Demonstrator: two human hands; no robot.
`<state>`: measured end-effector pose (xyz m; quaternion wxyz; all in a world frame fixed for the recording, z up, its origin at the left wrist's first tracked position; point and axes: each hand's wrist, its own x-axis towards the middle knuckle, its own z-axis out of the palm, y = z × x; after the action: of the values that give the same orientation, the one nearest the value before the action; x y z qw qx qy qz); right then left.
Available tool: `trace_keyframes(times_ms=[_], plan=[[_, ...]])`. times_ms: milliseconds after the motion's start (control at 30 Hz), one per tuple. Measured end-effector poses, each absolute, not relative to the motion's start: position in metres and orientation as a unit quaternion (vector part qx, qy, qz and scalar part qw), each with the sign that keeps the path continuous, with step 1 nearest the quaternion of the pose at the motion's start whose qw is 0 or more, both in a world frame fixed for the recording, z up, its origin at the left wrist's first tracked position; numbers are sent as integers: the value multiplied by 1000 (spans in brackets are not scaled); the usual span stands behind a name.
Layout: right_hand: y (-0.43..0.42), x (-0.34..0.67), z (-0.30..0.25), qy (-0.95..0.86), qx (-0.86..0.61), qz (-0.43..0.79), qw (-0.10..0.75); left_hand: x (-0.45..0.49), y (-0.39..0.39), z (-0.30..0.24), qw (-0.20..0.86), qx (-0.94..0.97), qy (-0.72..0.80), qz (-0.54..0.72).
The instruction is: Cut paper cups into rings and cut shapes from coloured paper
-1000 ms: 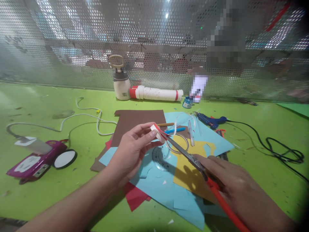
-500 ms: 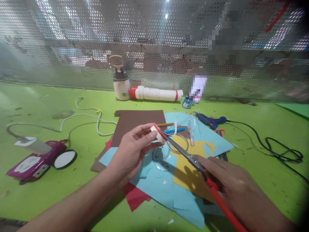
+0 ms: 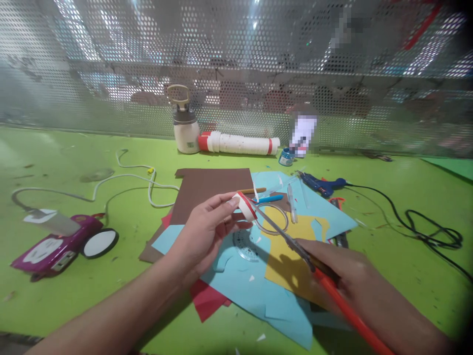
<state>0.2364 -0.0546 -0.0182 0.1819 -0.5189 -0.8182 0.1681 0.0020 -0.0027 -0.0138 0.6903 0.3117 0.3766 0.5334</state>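
My left hand (image 3: 201,231) pinches a small red-and-white paper piece (image 3: 244,205) above the coloured sheets. My right hand (image 3: 354,283) grips red-handled scissors (image 3: 295,246), whose blades point up and left and meet the paper piece. Beneath lie light blue paper (image 3: 251,283), a yellow sheet (image 3: 286,261), a brown sheet (image 3: 210,185) and red paper (image 3: 205,301). A clear round protractor (image 3: 247,244) and a thin ring (image 3: 275,219) rest on them.
A purple toy car (image 3: 55,244) with a white cable (image 3: 121,180) sits at the left. A cream bottle (image 3: 185,127), a white tube (image 3: 240,143) and a small blue jar (image 3: 286,157) line the perforated wall. A blue glue gun (image 3: 321,183) with black cord (image 3: 424,227) lies right.
Both hands shifted slightly; the paper piece turned a little in my left fingers and the scissor blades stay at it. The rest is unchanged.
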Motion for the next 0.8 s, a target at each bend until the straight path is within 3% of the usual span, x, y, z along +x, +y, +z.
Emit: trace_keyframes(times_ms=[200, 800], plan=[[-51, 238, -16, -795, -523, 252, 174, 3, 0, -16, 698, 304, 379, 526], [-52, 239, -14, -797, -520, 265, 156, 2, -1, -19, 699, 309, 374, 526]])
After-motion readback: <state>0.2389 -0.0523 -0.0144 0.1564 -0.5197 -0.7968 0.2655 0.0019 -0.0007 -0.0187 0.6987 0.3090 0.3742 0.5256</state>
